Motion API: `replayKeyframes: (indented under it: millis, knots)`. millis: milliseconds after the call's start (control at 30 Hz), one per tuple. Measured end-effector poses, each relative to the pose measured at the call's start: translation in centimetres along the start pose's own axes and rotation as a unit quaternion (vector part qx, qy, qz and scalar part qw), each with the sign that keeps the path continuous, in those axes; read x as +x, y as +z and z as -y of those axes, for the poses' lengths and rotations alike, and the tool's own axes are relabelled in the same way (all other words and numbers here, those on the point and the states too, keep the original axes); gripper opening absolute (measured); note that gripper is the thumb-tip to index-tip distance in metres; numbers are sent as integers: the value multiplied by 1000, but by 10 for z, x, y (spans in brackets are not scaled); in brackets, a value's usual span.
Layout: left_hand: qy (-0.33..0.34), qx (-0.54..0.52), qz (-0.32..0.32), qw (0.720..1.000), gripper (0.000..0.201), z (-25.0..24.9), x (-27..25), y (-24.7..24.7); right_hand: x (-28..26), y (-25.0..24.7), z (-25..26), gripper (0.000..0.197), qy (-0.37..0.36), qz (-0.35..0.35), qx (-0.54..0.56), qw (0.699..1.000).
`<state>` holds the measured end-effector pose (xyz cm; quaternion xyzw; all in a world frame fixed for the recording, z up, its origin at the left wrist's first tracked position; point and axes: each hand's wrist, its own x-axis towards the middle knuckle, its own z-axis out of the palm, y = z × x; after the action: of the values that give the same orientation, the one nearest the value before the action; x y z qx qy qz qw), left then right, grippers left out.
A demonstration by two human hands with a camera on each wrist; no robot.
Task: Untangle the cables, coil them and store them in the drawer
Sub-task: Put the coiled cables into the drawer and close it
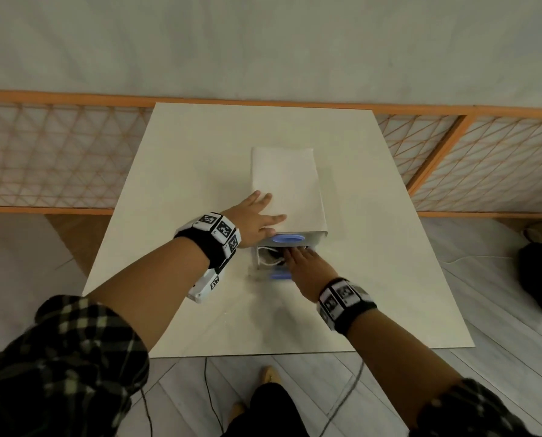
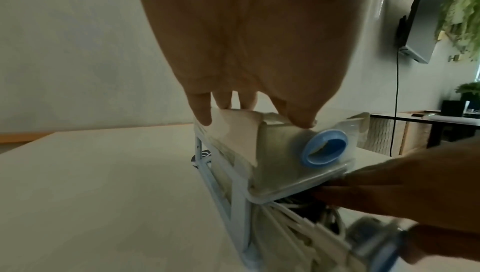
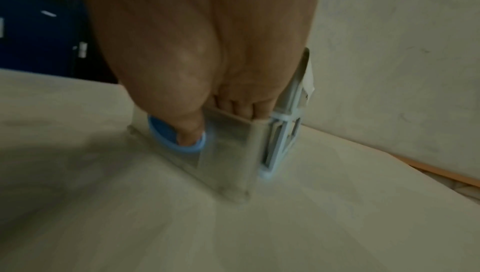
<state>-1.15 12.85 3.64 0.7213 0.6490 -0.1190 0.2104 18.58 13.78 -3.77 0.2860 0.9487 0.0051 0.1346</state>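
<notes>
A small white drawer unit (image 1: pixel 285 184) stands on the pale table (image 1: pixel 200 310). My left hand (image 1: pixel 257 216) lies flat on its top, fingers straight, thumb by the upper blue ring handle (image 1: pixel 287 238) (image 2: pixel 326 149). The lower drawer (image 1: pixel 257 263) (image 2: pixel 285 227) is pulled partly out and holds white and black cables (image 1: pixel 271 261) (image 2: pixel 298 206). My right hand (image 1: pixel 301 263) (image 3: pixel 207 50) pinches that drawer's clear front wall (image 3: pixel 228 143): the thumb sits in the lower blue handle (image 3: pixel 166 139), the fingers reach over the wall into the drawer.
An orange lattice screen (image 1: pixel 58 152) runs behind the table. On the floor lie a black bag (image 1: pixel 541 279) at the right and thin dark cords (image 1: pixel 209 389) near my feet (image 1: pixel 271 376). A dark screen (image 2: pixel 420 19) hangs on the wall.
</notes>
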Motion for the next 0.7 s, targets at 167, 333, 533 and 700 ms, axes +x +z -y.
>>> replayKeyframes:
  millis: [167,333,533,700]
  knots:
    - [-14,-28,-5,999,49,0,-4,-3,8,3,5,50,36,-16,49,998]
    - [0,-55,-46,997,49,-2,-9,9,-18,13,16,43,11,-159,24,987]
    - [-10,-43,-30,999,49,-5,-12,5,-2,18,52,42,-131,-183,41,974]
    - [-11,-31,-22,999,49,-7,-14,2,-4,26,9,40,-67,-171,18,983]
